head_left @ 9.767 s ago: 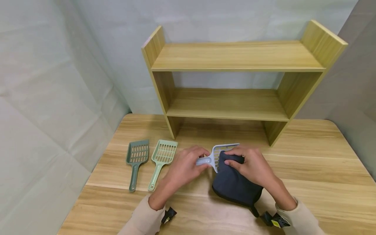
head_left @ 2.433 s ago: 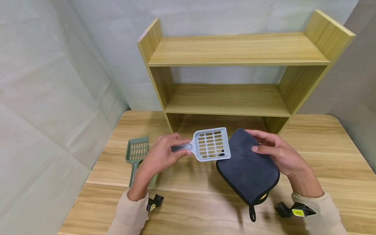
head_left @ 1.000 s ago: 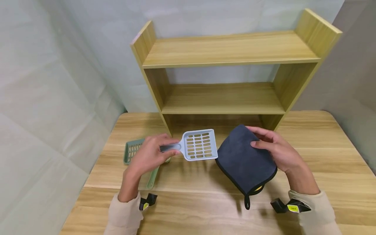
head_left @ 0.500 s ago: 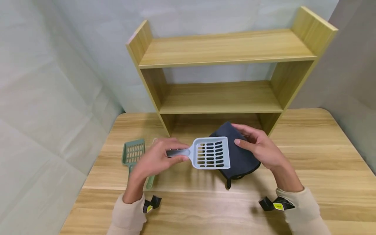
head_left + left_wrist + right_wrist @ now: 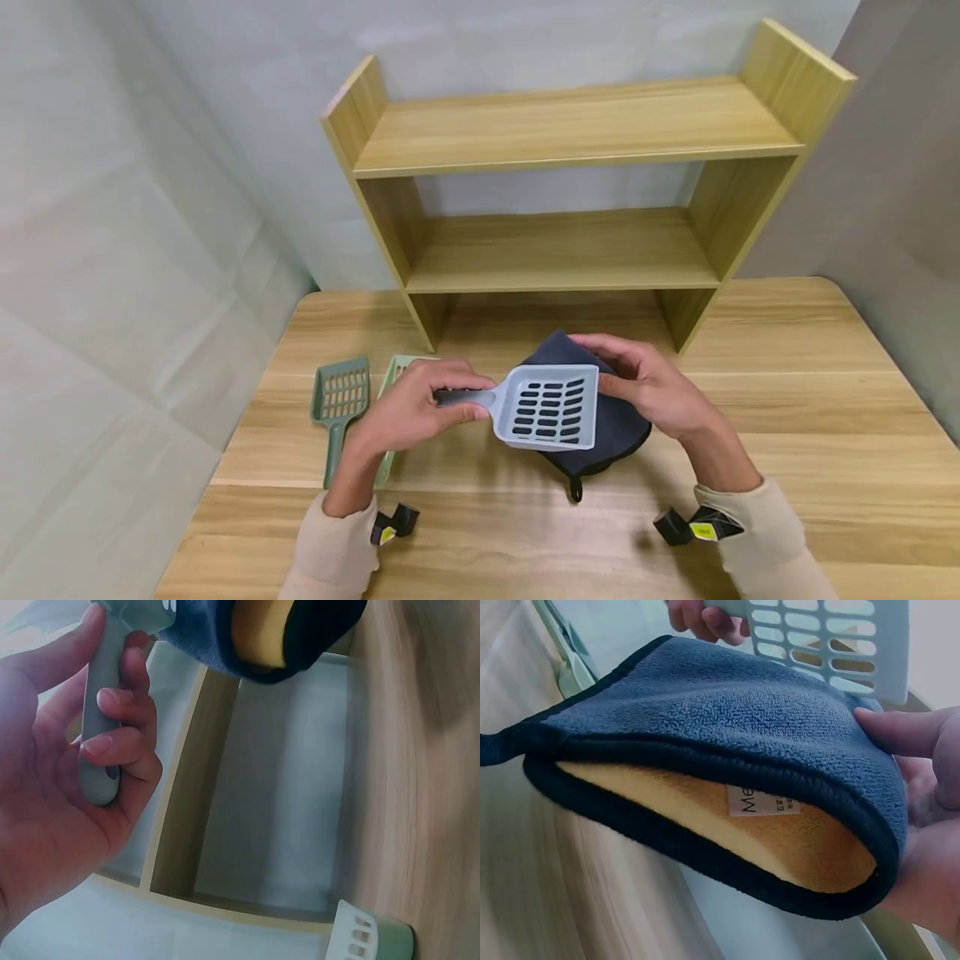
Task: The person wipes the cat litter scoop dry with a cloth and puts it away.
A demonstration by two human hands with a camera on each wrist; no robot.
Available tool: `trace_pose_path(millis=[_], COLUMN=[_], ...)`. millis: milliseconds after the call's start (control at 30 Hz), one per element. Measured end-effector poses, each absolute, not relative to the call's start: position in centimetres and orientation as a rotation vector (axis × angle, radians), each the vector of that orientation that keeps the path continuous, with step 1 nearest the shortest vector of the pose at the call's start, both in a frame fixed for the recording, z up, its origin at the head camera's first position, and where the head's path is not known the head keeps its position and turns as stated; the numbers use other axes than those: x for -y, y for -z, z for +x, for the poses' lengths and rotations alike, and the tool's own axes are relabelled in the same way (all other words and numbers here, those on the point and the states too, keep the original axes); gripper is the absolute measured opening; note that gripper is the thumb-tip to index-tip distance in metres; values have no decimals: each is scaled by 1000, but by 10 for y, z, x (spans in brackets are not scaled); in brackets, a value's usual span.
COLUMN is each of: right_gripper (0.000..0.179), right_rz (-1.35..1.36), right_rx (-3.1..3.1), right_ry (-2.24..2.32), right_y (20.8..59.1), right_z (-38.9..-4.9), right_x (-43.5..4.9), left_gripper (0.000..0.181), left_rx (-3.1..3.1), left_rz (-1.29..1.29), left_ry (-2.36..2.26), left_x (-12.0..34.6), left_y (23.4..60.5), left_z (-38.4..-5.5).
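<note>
My left hand (image 5: 423, 404) grips the handle of a light blue litter scoop (image 5: 510, 404), thumb along it and fingers curled round it in the left wrist view. Its slotted pan overlaps a folded dark blue cleaning cloth (image 5: 622, 429) in the head view. The cloth is held by my right hand (image 5: 663, 396), with the thumb on top and the fingers behind. Black edging, a yellow inner side and a white label (image 5: 761, 802) show at the cloth's open fold in the right wrist view. A hanging loop (image 5: 576, 489) dangles from one corner.
A dark green scoop (image 5: 335, 433) lies on the wooden table (image 5: 262, 533) at the left. Beside it is a pale green scoop (image 5: 384, 471), partly hidden by my left hand. Behind both hands stands a wooden shelf unit (image 5: 577, 158).
The cloth, on the table at first, was lifted and has since come left and lower. The blue scoop has moved right, from beside the cloth to overlapping it. Both hands keep their hold.
</note>
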State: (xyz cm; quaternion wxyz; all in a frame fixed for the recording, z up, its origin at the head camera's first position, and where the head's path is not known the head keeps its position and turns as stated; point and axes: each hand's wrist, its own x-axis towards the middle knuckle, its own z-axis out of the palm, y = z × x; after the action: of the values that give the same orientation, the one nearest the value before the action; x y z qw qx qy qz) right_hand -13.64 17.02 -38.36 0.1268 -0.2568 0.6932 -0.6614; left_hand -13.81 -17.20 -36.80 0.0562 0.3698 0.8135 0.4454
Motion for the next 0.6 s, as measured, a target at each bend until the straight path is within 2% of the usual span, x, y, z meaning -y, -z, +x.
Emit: trace_pose_path(millis=[600], right_gripper=[50], right_rz=[-805], right_rx=[-2063], right_ry=[1881], right_y=[373], right_z=[-133], right_x=[-189], left_gripper=[31], left_rx=[-2453], left_rz=[1111], left_ry=[-1324], left_x=[187], left_y=[364], left_z=[-139])
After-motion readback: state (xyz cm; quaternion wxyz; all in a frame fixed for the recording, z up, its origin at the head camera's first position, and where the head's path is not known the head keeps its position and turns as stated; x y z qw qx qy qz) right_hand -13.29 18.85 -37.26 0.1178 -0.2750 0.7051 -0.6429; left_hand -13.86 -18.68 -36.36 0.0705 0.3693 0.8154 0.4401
